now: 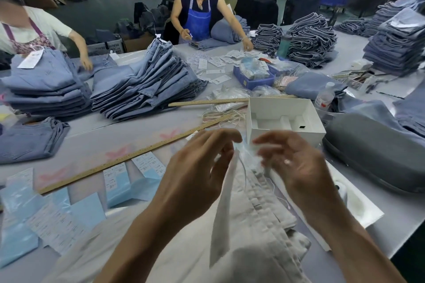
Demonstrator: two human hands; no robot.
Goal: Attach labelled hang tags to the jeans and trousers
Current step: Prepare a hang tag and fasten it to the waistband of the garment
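Note:
Pale cream trousers (259, 211) lie folded on the table right in front of me. A white hang tag (224, 211) dangles edge-on above them from a thin string. My left hand (197, 174) has its fingers curled near the tag's top. My right hand (296, 163) is held opposite, its fingertips curled at the string; both hands are blurred. Labelled white and light-blue tags (128, 181) lie in rows at the left.
Two long wooden rulers (128, 158) cross the table. A white open box (285, 119) stands just beyond my hands, loose strings (220, 115) beside it. Stacks of blue jeans (147, 85) fill the far table. Two persons work opposite. A grey case (377, 156) lies right.

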